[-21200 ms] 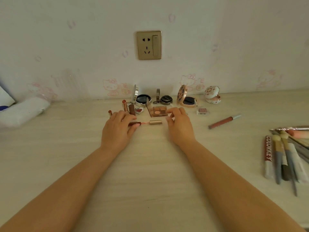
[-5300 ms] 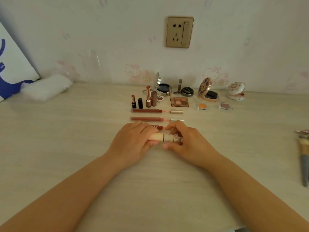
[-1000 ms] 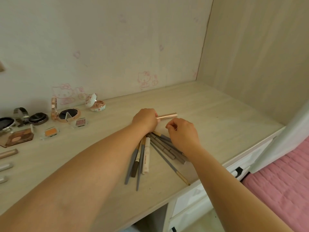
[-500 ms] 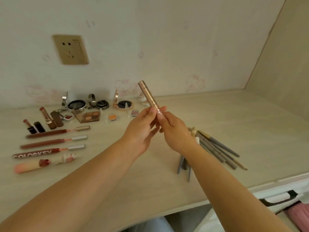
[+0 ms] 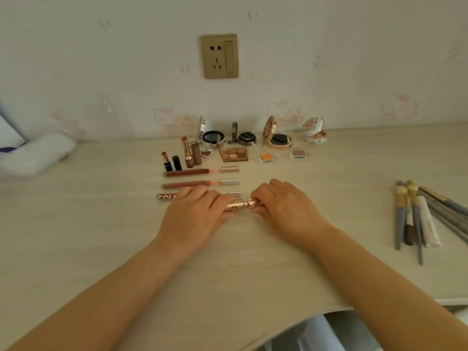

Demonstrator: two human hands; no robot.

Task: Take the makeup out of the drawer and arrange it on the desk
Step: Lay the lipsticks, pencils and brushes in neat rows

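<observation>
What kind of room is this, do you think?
Probably a bedroom dressing desk at home: cartoon-cat wallpaper behind a pale wooden desk, open compacts and lip glosses laid in rows, and brushes heaped to the right.

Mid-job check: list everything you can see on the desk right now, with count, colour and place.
rose-gold tube: 1, held between both hands, centre
lip gloss tubes: 3, reddish-brown, rows left of centre
lipsticks: 2 open with caps beside them
compacts: 4 open, by wall
eyeshadow pans: 3, before compacts
brushes and pencils: bundle, grey, right
white roll: 1, left
socket: 1, gold, wall
left hand; right hand: grip tube
</observation>
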